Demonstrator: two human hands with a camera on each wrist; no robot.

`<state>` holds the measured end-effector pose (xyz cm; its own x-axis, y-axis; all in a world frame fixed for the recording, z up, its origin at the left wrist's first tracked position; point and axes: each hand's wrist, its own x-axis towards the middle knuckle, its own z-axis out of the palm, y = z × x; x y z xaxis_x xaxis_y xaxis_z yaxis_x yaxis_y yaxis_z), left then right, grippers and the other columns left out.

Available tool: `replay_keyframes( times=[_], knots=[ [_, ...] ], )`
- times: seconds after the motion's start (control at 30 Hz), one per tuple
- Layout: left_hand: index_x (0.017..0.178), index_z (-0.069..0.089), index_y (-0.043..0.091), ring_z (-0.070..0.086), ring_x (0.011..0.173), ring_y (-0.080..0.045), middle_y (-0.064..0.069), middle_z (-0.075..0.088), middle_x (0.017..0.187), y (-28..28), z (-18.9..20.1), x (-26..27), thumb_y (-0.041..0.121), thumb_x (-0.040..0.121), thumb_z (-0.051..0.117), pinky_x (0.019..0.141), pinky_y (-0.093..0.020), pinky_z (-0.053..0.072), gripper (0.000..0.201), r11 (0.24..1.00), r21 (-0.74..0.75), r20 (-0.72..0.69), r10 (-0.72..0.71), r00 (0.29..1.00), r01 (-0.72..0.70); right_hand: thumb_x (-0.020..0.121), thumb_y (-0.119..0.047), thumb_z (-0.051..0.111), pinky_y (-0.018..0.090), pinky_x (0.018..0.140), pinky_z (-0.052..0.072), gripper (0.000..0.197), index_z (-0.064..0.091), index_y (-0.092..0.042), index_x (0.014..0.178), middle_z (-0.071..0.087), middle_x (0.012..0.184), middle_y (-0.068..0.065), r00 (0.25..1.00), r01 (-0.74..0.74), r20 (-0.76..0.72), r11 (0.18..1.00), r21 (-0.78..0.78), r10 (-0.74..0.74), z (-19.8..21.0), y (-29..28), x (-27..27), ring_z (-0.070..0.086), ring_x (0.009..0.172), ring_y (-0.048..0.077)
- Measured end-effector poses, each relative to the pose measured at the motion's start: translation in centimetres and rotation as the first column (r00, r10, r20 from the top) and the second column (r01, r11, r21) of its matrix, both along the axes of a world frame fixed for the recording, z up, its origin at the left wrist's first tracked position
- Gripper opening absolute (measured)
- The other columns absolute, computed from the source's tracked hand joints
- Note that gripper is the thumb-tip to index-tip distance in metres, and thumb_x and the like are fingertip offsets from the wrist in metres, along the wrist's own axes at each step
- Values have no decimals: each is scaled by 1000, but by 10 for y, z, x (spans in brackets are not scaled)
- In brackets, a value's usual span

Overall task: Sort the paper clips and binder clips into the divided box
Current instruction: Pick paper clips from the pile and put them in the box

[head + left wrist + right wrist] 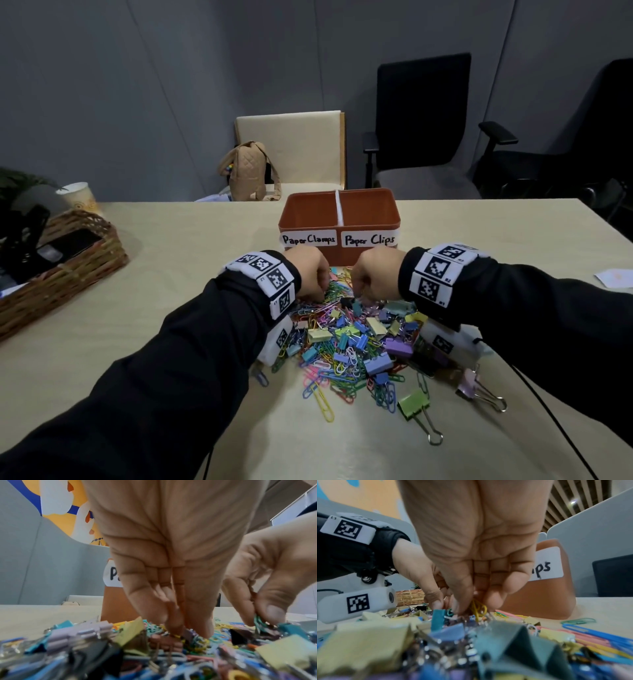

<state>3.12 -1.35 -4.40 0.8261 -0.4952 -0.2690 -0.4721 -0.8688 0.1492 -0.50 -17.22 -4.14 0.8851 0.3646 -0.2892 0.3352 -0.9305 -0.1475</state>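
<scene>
A mixed pile of coloured paper clips and binder clips [352,339] lies on the table in front of the orange divided box [339,222]. The box's left half is labelled "Paper Clamps", its right half "Paper Clips". Both hands reach into the pile's far edge, close to the box. My left hand [317,294] has fingers and thumb curled down together, pinching small paper clips [176,635] at the tips. My right hand [359,294] pinches a bunch of yellow and green paper clips [478,609] between thumb and fingers. What lies inside the box is hidden.
A wicker basket [68,260] with dark items and a paper cup [80,198] stand at the left. A big green binder clip [416,404] and a pink one [472,387] lie loose near the front. Chairs and a beige bag [250,171] are behind the table.
</scene>
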Motion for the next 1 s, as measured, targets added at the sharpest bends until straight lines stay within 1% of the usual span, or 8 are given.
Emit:
replay_keyframes(
  times=[0.13,0.3,0.47,0.6,0.7,0.83,0.93,1.0],
  knots=[
    [95,73,16,58,78,-11,12,58,74,-5,0,-4,20,75,80,67,-22,45,22,997,-67,-24,-25,999,23,79,-5,67,26,75,53,14,76,-14,83,72,79,-6,999,38,9,998,59,-38,3,-2,3,61,76,7],
    [116,68,20,59,94,-14,3,64,102,-13,0,-6,26,75,81,74,-21,41,44,996,-7,-32,-87,996,87,84,-9,67,27,72,53,9,70,-17,81,64,73,-8,980,158,86,959,236,-182,14,-15,5,61,73,11],
    [116,70,20,59,106,-18,-2,65,117,-17,0,-5,25,77,80,76,-22,41,40,994,7,-70,-104,992,105,87,-8,66,20,41,45,12,64,-14,78,66,64,5,889,310,50,678,666,-455,30,-31,14,59,45,12],
    [107,73,18,61,99,-18,2,61,99,-18,-2,-5,21,75,81,72,-24,43,32,996,2,-55,-89,995,89,84,0,67,21,44,48,20,65,-15,72,65,61,7,776,306,53,448,840,-629,35,-37,37,61,48,17],
    [103,73,15,62,96,-19,3,60,94,-20,-4,-5,17,79,77,71,-25,45,25,994,11,-24,-110,994,110,85,-7,69,26,57,55,8,69,-15,87,68,75,2,765,342,88,518,784,-638,32,-38,41,65,58,16],
    [96,74,11,65,83,-16,-2,71,93,-18,0,-4,14,82,72,69,-24,50,15,994,-29,-13,-110,994,110,83,-14,70,21,65,41,9,64,-19,79,59,75,-7,801,269,327,791,550,-501,25,-44,27,58,74,13],
    [91,74,13,62,63,-4,9,67,73,-13,11,2,16,82,74,55,-14,50,10,987,-156,-18,-38,999,35,80,-15,74,20,54,44,6,68,-15,80,65,78,-2,919,311,166,918,245,-356,16,-51,17,57,60,9],
    [90,75,18,59,61,3,16,63,69,-13,21,7,19,81,76,53,-8,45,10,971,-239,26,6,1000,0,80,-21,75,24,69,51,17,70,-18,97,69,95,0,944,307,102,949,71,-313,8,-55,15,62,78,13]
  ],
)
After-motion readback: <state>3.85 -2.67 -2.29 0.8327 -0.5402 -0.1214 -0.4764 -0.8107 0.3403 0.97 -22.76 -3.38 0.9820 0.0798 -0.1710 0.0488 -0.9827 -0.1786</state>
